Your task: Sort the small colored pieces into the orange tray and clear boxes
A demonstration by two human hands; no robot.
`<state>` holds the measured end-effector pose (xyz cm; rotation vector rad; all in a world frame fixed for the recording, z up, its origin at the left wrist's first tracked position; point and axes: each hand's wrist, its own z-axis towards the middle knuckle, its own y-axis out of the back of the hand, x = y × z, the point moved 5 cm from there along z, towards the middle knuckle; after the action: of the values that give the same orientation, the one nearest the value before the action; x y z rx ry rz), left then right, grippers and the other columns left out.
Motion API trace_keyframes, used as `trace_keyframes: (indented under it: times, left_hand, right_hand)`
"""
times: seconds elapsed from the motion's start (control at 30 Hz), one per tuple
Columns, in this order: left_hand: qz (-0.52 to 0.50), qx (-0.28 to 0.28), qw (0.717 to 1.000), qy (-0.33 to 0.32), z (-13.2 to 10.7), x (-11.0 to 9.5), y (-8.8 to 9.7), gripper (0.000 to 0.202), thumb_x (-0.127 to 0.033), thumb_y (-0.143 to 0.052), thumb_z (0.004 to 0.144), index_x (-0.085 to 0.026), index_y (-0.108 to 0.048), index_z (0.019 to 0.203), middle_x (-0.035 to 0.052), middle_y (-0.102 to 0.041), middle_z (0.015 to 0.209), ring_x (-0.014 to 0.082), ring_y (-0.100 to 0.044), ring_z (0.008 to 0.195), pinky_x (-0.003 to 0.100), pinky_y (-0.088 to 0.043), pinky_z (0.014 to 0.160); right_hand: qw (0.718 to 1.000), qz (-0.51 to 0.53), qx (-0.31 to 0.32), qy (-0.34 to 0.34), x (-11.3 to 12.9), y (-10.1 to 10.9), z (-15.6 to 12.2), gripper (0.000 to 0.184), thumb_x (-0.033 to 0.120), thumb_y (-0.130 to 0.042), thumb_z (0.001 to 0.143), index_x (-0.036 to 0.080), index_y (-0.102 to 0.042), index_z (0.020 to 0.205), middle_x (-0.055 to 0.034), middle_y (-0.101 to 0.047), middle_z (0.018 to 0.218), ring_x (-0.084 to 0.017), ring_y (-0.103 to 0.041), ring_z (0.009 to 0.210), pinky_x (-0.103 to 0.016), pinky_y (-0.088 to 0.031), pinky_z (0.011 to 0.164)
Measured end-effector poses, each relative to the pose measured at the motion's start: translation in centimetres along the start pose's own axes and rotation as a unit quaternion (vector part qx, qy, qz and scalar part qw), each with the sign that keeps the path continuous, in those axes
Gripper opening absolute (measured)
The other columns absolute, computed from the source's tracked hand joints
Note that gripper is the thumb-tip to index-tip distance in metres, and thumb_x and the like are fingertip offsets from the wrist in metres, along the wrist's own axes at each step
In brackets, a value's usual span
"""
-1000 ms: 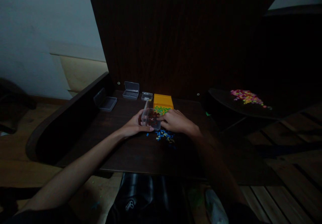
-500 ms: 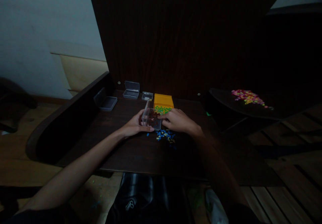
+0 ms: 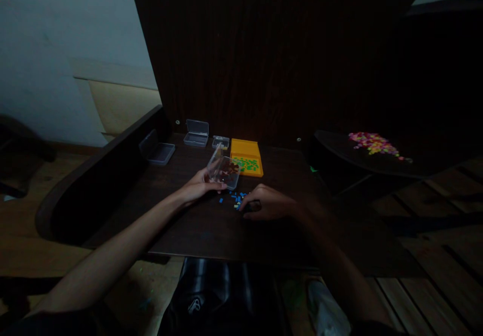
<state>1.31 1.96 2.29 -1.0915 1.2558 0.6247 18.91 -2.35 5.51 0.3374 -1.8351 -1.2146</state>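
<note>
My left hand [image 3: 204, 185] grips a clear plastic box [image 3: 234, 179] by its left side, tilted above the table, with its hinged lid standing up. Small dark brown pieces lie inside it. My right hand [image 3: 266, 202] is down at a loose pile of small blue and pale yellow pieces [image 3: 236, 198], thumb and forefinger bent together at its right side. Whatever sits between those fingertips is too small and dark to make out. Just behind the clear box, an open yellow case [image 3: 245, 149] holds many small green pieces [image 3: 247, 164].
Open clear boxes stand on the dark table [image 3: 188, 230]: one at left [image 3: 161, 154], one at the back [image 3: 196, 139], and a smaller box [image 3: 221, 142] beside it. A raised side edge [image 3: 98, 175] bounds the left. Colourful beads [image 3: 373, 143] lie on a surface at right.
My right hand has left the clear box and come down toward me to the blue and yellow pile. The left hand still holds the box, shifted slightly left.
</note>
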Motion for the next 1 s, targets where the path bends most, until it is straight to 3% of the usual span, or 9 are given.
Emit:
trace_keyframes:
  times: [0.17,0.27,0.47,0.6,0.8,1.0]
  left_hand:
    - [-0.009,0.007,1.000,0.005,0.0,-0.3,-0.2,0.078,-0.003,-0.077,0.064,-0.023,-0.054,0.136,0.0077,-0.068,0.107,0.0144,-0.064,0.080,0.019,-0.047,0.057]
    - [-0.018,-0.013,1.000,0.009,0.1,-0.2,0.0,0.073,-0.004,-0.076,0.063,-0.020,-0.058,0.132,0.0068,-0.068,0.104,0.0128,-0.062,0.075,0.020,-0.045,0.055]
    - [-0.033,-0.029,0.999,0.020,0.1,0.0,0.3,0.065,-0.001,-0.076,0.060,-0.015,-0.061,0.122,0.0080,-0.069,0.105,0.0138,-0.063,0.078,0.020,-0.045,0.054]
    - [-0.041,-0.039,0.998,0.020,0.2,0.1,0.3,0.061,0.000,-0.076,0.057,-0.014,-0.060,0.114,0.0064,-0.070,0.099,0.0124,-0.063,0.073,0.020,-0.044,0.052]
    - [-0.046,-0.041,0.998,0.030,0.2,0.2,0.2,0.062,-0.001,-0.076,0.056,-0.015,-0.059,0.114,0.0041,-0.070,0.094,0.0123,-0.064,0.072,0.020,-0.044,0.053]
    - [-0.048,-0.031,0.998,0.029,0.1,0.2,0.1,0.062,0.000,-0.076,0.057,-0.015,-0.058,0.114,0.0050,-0.070,0.096,0.0130,-0.065,0.072,0.021,-0.044,0.055]
  right_hand:
    - [0.999,-0.033,0.012,-0.023,-0.5,-1.8,-0.3,0.023,0.033,-0.069,0.083,0.025,-0.077,0.103,0.0003,-0.070,0.076,-0.014,-0.060,0.076,-0.028,-0.038,0.080]
    - [0.999,-0.042,0.006,-0.032,-0.5,-2.1,-0.4,0.021,0.033,-0.068,0.085,0.026,-0.077,0.103,-0.0009,-0.072,0.080,-0.016,-0.061,0.081,-0.029,-0.037,0.081]
    - [1.000,-0.028,0.007,-0.012,-0.6,-2.3,-0.2,0.018,0.027,-0.064,0.088,0.025,-0.077,0.099,-0.0004,-0.074,0.086,-0.014,-0.063,0.081,-0.028,-0.037,0.083]
    - [0.999,-0.026,0.012,-0.022,-0.8,-2.4,-0.2,0.016,0.024,-0.066,0.084,0.023,-0.077,0.096,0.0010,-0.071,0.078,-0.013,-0.061,0.074,-0.028,-0.037,0.082]
    - [0.999,-0.028,-0.005,-0.039,-0.4,-2.5,-0.1,0.018,0.031,-0.068,0.084,0.023,-0.076,0.098,0.0015,-0.067,0.073,-0.013,-0.059,0.073,-0.028,-0.037,0.081]
    - [1.000,-0.012,0.014,-0.015,-0.2,-2.3,0.0,0.012,0.027,-0.068,0.085,0.021,-0.076,0.092,0.0017,-0.069,0.074,-0.012,-0.060,0.071,-0.026,-0.037,0.078]
